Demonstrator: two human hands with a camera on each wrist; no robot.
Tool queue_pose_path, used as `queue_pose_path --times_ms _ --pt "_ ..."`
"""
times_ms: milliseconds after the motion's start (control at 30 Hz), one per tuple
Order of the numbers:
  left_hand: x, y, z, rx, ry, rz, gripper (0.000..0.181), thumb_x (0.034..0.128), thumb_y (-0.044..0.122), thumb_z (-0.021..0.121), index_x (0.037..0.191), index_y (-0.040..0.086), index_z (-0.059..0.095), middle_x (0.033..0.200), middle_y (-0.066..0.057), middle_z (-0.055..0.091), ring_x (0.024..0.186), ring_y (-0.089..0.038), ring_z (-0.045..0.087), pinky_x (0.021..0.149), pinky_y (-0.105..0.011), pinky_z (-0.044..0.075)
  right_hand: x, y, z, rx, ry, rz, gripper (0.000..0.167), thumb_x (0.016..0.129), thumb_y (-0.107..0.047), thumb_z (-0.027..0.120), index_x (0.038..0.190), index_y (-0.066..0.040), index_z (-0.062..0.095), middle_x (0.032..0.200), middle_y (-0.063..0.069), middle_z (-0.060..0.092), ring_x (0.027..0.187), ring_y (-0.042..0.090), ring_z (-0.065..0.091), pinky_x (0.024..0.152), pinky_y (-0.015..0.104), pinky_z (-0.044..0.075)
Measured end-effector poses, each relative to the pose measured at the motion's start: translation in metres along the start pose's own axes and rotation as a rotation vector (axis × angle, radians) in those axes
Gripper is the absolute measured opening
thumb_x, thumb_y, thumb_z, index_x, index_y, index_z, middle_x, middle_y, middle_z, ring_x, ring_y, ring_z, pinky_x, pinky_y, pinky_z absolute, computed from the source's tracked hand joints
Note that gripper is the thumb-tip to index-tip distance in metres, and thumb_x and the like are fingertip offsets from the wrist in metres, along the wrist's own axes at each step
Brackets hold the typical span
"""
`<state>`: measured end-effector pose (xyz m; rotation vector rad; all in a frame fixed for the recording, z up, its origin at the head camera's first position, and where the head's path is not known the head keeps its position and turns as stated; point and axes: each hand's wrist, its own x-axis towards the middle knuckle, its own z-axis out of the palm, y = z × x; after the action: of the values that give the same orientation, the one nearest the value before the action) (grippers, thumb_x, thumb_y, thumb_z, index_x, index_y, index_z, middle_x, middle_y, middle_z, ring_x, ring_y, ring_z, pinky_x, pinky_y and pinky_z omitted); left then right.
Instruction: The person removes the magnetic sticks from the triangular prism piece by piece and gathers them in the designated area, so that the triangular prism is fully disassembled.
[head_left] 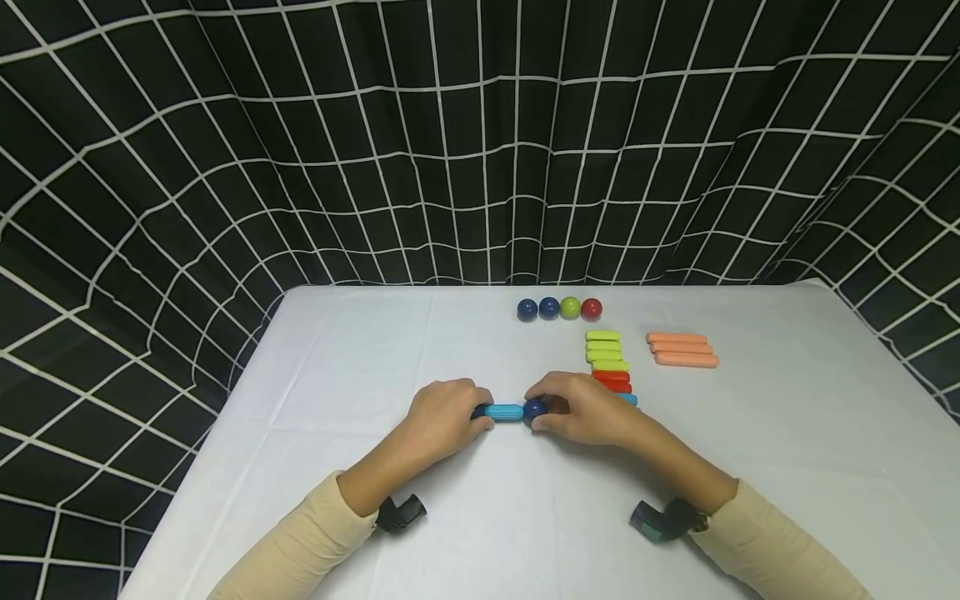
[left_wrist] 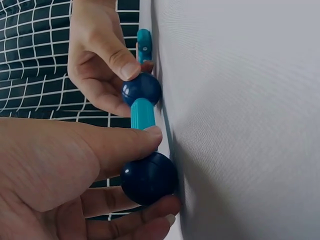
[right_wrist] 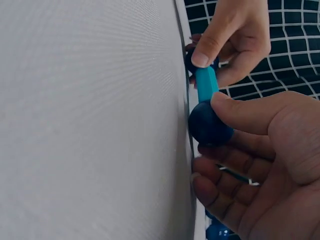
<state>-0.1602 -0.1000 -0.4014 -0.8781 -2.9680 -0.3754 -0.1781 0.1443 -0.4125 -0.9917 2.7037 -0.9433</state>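
Note:
A light-blue ribbed stick (head_left: pixel 504 412) lies level just over or on the white cloth, with a dark-blue ball at each end. My left hand (head_left: pixel 442 421) holds the left end, its thumb on the stick beside the left ball (left_wrist: pixel 150 179) and its fingers curled beneath. At the other end, my right hand (head_left: pixel 588 408) pinches the right ball (head_left: pixel 535 410) between thumb and fingers. From the head view, the left ball is mostly hidden by the left hand. Both balls touch the stick's ends; how deep it sits in them cannot be seen.
Behind the hands, two dark-blue balls (head_left: pixel 538 309), a green ball (head_left: pixel 570 307) and a red ball (head_left: pixel 592 309) form a row. Several lime sticks (head_left: pixel 603 350), red sticks (head_left: pixel 613 382) and a blue stick (head_left: pixel 628 399) lie near the right hand. Orange sticks (head_left: pixel 682 349) lie farther right.

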Motion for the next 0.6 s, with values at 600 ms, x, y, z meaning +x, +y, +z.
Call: queue_pose_path --times_ms 600 --pt "0.0 -0.001 0.0 0.033 -0.016 0.057 0.01 0.0861 0.026 0.081 0.088 0.017 0.079 0.079 0.004 0.068 0.066 -0.007 0.051 0.06 -0.027 0.046 0.012 -0.015 -0.007 -0.214 0.057 0.162 0.031 0.082 -0.02 0.082 0.107 -0.001 0.074 0.089 0.003 0.07 0.074 0.016 0.056 0.069 0.03 0.051"
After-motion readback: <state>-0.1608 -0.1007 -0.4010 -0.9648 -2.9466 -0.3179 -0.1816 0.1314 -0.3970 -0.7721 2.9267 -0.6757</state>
